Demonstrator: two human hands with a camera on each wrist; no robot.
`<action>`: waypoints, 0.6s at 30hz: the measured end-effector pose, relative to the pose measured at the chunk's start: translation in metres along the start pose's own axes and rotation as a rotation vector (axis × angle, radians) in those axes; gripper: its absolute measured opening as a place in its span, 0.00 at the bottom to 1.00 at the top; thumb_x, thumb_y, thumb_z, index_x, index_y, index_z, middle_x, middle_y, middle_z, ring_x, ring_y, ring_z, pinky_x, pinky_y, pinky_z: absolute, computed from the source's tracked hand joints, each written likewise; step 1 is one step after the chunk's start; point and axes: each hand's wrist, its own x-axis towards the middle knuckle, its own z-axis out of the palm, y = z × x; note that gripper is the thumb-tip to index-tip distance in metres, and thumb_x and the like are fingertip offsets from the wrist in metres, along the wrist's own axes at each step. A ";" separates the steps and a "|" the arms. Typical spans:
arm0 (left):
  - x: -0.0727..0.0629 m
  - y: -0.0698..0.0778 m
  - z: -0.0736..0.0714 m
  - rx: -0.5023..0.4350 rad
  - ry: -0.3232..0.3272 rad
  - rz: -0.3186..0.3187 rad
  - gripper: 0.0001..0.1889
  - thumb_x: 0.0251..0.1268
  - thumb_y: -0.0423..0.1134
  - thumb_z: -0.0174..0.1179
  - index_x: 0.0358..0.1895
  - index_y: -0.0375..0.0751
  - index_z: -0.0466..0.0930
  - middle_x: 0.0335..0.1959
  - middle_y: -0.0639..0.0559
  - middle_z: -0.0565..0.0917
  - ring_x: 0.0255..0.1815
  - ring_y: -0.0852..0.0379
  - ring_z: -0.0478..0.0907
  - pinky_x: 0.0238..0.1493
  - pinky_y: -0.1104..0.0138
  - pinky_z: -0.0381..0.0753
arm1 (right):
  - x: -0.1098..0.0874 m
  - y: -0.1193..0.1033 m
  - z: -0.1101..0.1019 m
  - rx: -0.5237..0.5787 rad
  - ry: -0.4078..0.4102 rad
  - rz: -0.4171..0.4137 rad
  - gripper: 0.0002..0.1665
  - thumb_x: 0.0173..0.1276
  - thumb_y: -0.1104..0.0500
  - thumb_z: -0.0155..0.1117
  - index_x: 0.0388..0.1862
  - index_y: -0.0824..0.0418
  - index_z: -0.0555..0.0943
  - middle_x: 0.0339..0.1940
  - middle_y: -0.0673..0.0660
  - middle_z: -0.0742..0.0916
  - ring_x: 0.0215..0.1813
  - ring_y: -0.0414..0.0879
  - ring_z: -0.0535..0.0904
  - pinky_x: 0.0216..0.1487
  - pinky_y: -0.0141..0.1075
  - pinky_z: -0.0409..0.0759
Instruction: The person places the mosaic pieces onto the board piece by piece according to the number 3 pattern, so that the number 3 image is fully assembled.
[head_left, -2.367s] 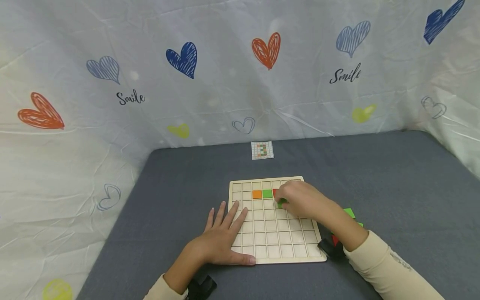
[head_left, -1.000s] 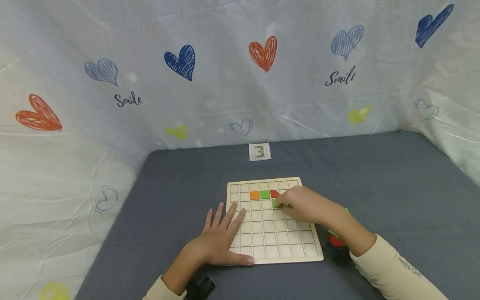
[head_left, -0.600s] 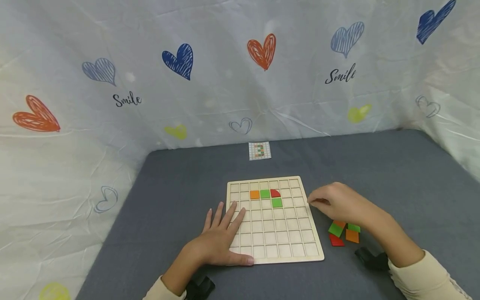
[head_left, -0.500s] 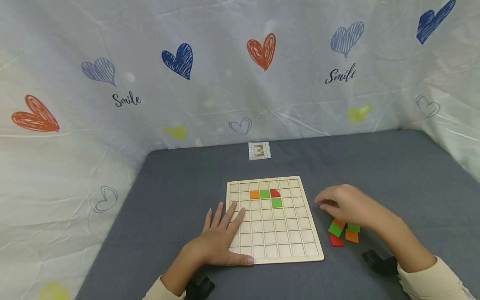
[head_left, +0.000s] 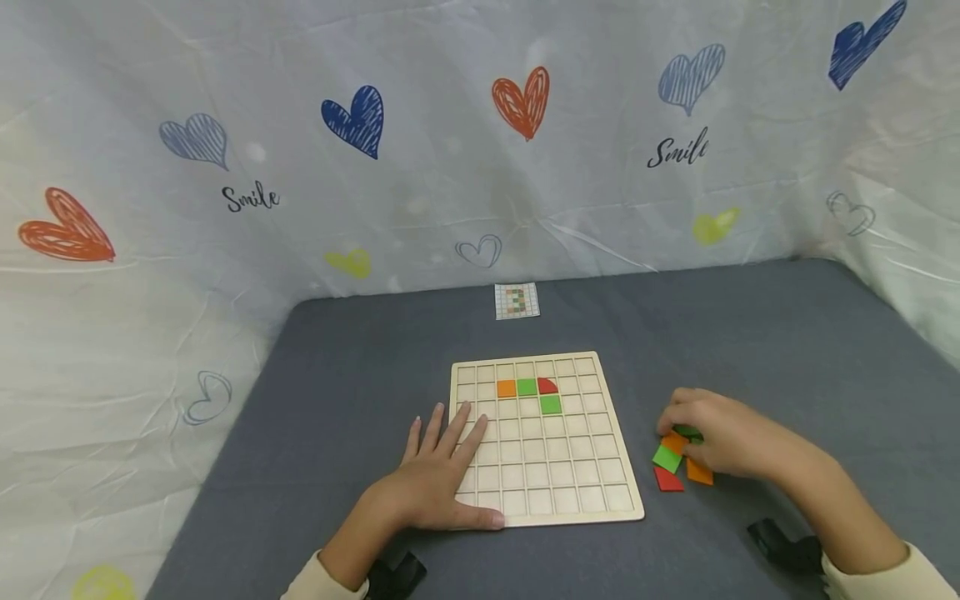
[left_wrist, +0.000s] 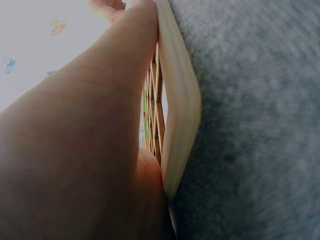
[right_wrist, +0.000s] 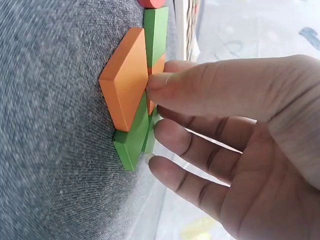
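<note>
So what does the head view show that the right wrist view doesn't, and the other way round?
Only the head view shows the whole square wooden grid board, the left hand on its near left corner, the flat orange, green and red tiles set in it, and the small white printed card beyond.

Only the right wrist view shows the right hand from its palm side.

Both show that hand at loose orange, green and red tiles on grey cloth, and parts of the white heart-printed sheet.
</note>
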 end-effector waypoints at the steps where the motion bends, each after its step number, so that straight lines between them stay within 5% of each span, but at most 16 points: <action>1: 0.000 -0.001 0.000 0.001 0.000 0.002 0.63 0.49 0.82 0.55 0.83 0.54 0.38 0.83 0.49 0.32 0.79 0.37 0.23 0.70 0.36 0.28 | 0.001 0.000 0.001 -0.001 0.004 -0.002 0.20 0.55 0.71 0.74 0.40 0.49 0.87 0.40 0.41 0.79 0.42 0.42 0.76 0.39 0.38 0.79; 18: 0.000 0.000 0.000 0.023 0.000 -0.006 0.64 0.49 0.83 0.54 0.83 0.55 0.37 0.83 0.49 0.32 0.79 0.36 0.24 0.71 0.36 0.29 | 0.007 -0.003 0.008 -0.141 0.133 -0.045 0.12 0.57 0.63 0.79 0.35 0.50 0.86 0.35 0.40 0.80 0.37 0.38 0.74 0.36 0.38 0.78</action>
